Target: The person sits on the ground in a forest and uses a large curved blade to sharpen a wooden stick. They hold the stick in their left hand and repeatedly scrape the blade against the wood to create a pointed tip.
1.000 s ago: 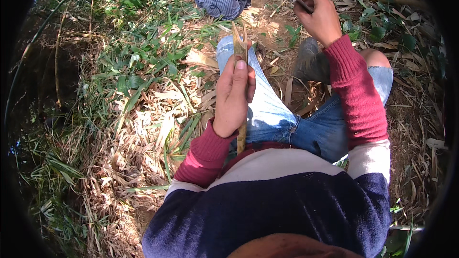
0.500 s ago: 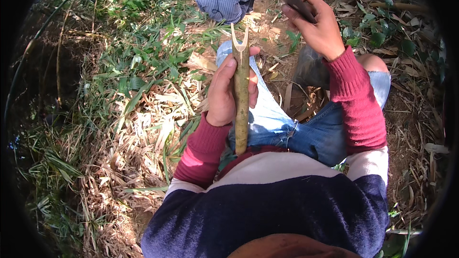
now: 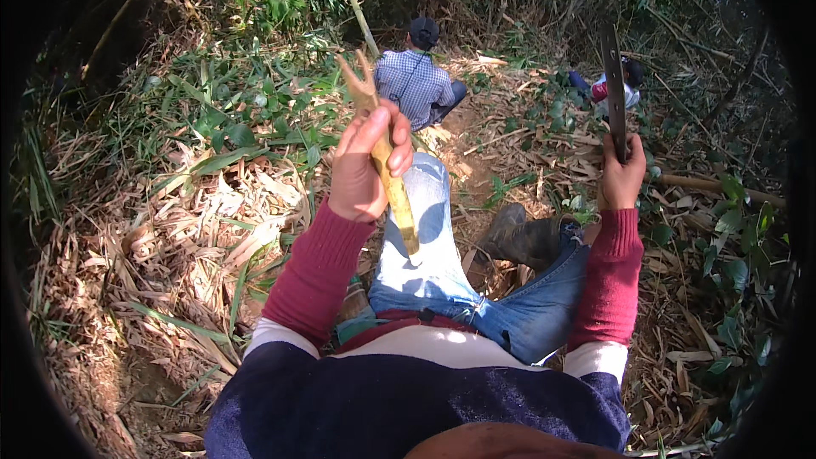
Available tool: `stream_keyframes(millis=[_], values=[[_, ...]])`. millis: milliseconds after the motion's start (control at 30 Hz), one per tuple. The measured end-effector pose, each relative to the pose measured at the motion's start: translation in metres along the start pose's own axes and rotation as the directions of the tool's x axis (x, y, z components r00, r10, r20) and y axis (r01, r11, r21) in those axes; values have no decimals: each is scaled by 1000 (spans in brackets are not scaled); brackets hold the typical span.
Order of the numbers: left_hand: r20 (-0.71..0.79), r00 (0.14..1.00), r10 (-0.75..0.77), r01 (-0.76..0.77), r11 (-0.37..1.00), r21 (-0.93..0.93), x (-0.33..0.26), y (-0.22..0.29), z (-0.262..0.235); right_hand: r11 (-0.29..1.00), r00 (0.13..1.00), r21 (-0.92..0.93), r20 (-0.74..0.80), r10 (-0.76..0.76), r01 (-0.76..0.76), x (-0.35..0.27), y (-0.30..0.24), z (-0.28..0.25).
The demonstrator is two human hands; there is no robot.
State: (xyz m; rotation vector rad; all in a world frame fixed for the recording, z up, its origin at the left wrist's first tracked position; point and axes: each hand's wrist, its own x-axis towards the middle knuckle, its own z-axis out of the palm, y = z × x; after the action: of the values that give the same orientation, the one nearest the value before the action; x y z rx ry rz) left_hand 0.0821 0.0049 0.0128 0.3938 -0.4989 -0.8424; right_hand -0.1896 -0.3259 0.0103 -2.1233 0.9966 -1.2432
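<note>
My left hand (image 3: 355, 172) is closed round a yellowish-brown wooden stick (image 3: 399, 204), holding it upright with a tilt to the left. Its upper end splits into a two-pronged fork, while the blunt lower end hangs above my left thigh. Well off to the right, my right hand (image 3: 623, 180) grips a knife (image 3: 613, 85) with a long dark blade pointing up. The fingers hide its handle. Stick and knife are far apart.
A person in a checked shirt (image 3: 415, 89) sits ahead, back turned. Farther right, another person (image 3: 627, 95) is partly behind the blade. My jeans (image 3: 425, 276) and dark boot (image 3: 518, 234) are below. Dry leaves (image 3: 221, 204) cover the ground, with green plants and a pole (image 3: 359, 13) beyond.
The view has tilted up, showing more ground ahead and the second person. The stick now leans left with its fork up. My right hand and the knife have moved away from it, blade upright.
</note>
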Motion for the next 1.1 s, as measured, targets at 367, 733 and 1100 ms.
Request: stream_keyframes(millis=[367, 733, 1100], values=[[735, 526, 428, -400, 887, -230, -96, 113, 132, 868, 994, -490, -97, 40, -83, -43, -20, -42], [714, 301, 632, -727, 637, -257, -65, 72, 170, 873, 978, -463, 198, -63, 151, -62, -68, -5], [591, 477, 650, -763, 640, -89, -59, 19, 196, 918, 971, -389, 237, 20, 76, -61, -47, -28]])
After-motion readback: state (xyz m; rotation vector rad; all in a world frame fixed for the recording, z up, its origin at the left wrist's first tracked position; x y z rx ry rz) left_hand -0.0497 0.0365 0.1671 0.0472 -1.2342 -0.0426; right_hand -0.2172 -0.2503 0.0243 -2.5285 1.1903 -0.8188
